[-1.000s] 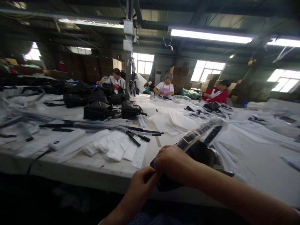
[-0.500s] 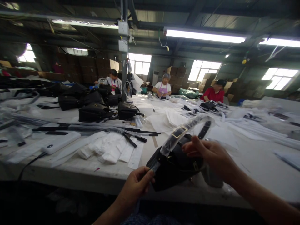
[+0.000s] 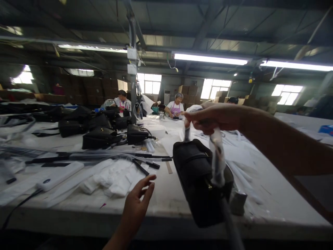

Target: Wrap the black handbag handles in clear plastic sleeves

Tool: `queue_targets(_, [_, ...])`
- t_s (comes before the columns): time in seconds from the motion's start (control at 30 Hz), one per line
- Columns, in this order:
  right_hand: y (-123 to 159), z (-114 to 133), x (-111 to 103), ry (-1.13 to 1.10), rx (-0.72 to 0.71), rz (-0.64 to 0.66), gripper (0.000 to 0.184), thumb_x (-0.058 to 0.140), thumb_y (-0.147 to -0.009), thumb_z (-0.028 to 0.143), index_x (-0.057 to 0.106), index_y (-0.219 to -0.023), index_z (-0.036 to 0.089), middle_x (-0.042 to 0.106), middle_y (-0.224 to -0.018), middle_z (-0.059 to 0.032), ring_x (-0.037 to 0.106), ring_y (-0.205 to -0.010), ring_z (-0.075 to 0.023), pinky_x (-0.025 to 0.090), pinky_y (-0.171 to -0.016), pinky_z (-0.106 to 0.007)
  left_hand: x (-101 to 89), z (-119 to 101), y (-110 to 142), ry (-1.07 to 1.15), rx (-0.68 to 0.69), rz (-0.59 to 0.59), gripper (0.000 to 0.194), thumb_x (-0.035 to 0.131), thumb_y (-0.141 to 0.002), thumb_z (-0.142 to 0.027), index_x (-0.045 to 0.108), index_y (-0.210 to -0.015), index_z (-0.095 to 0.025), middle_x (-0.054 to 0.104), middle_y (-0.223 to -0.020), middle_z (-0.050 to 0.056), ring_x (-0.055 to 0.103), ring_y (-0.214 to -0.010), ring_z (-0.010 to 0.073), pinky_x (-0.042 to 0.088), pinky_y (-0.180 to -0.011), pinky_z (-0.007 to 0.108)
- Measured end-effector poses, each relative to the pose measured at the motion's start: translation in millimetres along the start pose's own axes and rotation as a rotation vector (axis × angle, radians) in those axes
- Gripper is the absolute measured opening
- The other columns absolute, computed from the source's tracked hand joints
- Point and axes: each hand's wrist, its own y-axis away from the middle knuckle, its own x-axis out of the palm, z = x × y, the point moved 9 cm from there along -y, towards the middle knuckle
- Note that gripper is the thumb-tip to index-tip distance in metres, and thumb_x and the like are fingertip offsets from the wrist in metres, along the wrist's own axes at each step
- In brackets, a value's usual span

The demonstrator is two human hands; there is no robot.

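My right hand point(image 3: 215, 118) is raised above the table and closed on the plastic-wrapped strap point(image 3: 217, 156) of a black bag point(image 3: 200, 180). The bag hangs from that strap over the table's near edge. Left of the bag, my left hand point(image 3: 136, 205) is low, open, fingers apart, holding nothing and not touching the bag.
The long white table point(image 3: 166, 198) carries folded white paper pieces point(image 3: 114, 175), black straps point(image 3: 145, 161), a white power bank with a cable point(image 3: 58, 175) and several black bags point(image 3: 100, 137) further back. Two people point(image 3: 175, 106) sit at the far side. A small grey cup point(image 3: 238, 203) stands behind the bag.
My right hand has risen with the strap, lifting the bag upright off the table edge. My left hand has let go of the bag and opened.
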Motion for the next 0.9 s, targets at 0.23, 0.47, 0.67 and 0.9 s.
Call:
queue_targets(0.23, [-13, 38, -67, 0.689, -0.183, -0.322, 0.037, 0.073, -0.074, 0.058, 0.074, -0.075, 0.021, 0.058, -0.052, 0.0021, 0.05, -0.046, -0.009, 0.043, -0.05, -0.025, -9.8, -33, -9, -0.322, 0.306, -0.047, 0.063, 0.067, -0.083, -0.038, 0.044, -0.141, -0.028, 0.049, -0.146, 0.009, 0.043, -0.135, 0.0313, 0.036, -0.11, 0.047])
queue_targets(0.47, [-27, -2, -62, 0.73, -0.279, -0.322, 0.043, 0.071, -0.073, 0.057, 0.076, -0.09, 0.018, 0.062, -0.055, 0.004, 0.055, -0.051, -0.0088, 0.042, -0.053, -0.021, 25.7, -2, 19, -0.14, 0.097, 0.098, 0.036, 0.074, -0.077, -0.036, 0.065, -0.11, -0.023, 0.07, -0.098, 0.006, 0.065, -0.09, 0.0248, 0.051, -0.077, 0.032])
queue_targets(0.67, [-16, -33, -25, 0.819, -0.421, -0.362, 0.034, 0.071, -0.079, 0.037, 0.074, -0.102, 0.012, 0.073, -0.083, -0.004, 0.066, -0.079, -0.0148, 0.046, -0.076, -0.027, 67.6, 50, 26, 0.271, -0.278, 0.306, 0.042, 0.051, -0.089, -0.058, 0.057, -0.082, -0.016, 0.054, -0.061, -0.004, 0.042, -0.044, 0.0077, 0.031, -0.043, 0.02])
queue_targets(0.9, [52, -129, 79, 0.373, -0.265, -0.494, 0.036, 0.059, -0.089, 0.044, 0.071, -0.066, 0.019, 0.062, -0.054, 0.0, 0.054, -0.05, -0.0132, 0.039, -0.052, -0.025, 58.9, 59, 34, 0.311, -0.402, 0.293, 0.048, 0.058, -0.083, -0.062, 0.06, -0.08, -0.014, 0.058, -0.061, -0.002, 0.045, -0.042, 0.0061, 0.029, -0.04, 0.017])
